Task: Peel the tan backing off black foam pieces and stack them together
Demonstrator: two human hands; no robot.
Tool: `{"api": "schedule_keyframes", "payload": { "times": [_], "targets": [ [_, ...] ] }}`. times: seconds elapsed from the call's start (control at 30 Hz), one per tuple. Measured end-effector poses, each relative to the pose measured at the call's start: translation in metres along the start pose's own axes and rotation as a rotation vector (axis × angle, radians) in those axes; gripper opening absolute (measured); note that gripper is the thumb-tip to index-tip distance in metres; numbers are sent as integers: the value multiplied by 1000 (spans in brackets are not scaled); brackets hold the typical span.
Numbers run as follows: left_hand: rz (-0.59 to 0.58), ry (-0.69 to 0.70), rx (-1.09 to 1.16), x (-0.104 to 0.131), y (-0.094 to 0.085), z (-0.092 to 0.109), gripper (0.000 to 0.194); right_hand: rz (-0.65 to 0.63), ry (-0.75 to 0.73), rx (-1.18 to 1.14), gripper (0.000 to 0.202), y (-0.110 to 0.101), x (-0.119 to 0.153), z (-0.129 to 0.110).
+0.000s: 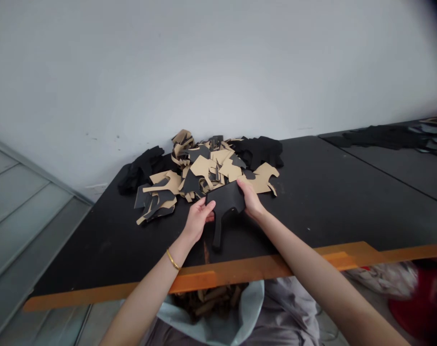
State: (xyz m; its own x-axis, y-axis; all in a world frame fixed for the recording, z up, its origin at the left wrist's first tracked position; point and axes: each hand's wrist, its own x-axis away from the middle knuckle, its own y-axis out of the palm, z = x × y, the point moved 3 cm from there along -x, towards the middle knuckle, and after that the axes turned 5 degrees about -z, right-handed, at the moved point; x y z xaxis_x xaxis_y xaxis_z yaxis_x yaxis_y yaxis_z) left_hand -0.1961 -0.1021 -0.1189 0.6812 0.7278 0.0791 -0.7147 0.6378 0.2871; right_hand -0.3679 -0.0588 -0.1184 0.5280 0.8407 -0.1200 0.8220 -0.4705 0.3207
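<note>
Between my two hands is a black cut-out piece with a narrow leg pointing toward the table's front edge. My left hand grips its left side, thumb on top. Its right end is held by my right hand, whose fingers wrap the edge. Just beyond lies a loose pile of tan and black cut pieces. A tan piece rests at the pile's right side. Dark stacks of black pieces stand at the pile's left and back right.
The black table has orange tape along its front edge. Below it, on my lap, an open light-blue bag holds brown scraps. More black pieces lie far right. A pale wall stands behind the table.
</note>
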Motion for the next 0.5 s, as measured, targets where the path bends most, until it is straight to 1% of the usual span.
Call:
{"api": "schedule_keyframes", "payload": {
  "times": [0.1, 0.23, 0.33, 0.43, 0.5],
  "targets": [
    [-31, -68, 52, -3, -2, -2, 38, -34, 54, 2, 33, 1, 0, 0],
    [-69, -146, 89, -7, -7, -6, 37, -68, 119, 9, 38, 0, -1, 5],
    [-119, -166, 74, -6, -7, -8, 35, -62, 115, 9, 40, -1, -2, 7],
    [-175, -183, 42, -3, -4, -8, 39, -55, 93, 8, 42, -3, -3, 8],
    [-191, -191, 21, -2, -2, -9, 40, -51, 72, 10, 44, -4, -4, 9]
  ]
}}
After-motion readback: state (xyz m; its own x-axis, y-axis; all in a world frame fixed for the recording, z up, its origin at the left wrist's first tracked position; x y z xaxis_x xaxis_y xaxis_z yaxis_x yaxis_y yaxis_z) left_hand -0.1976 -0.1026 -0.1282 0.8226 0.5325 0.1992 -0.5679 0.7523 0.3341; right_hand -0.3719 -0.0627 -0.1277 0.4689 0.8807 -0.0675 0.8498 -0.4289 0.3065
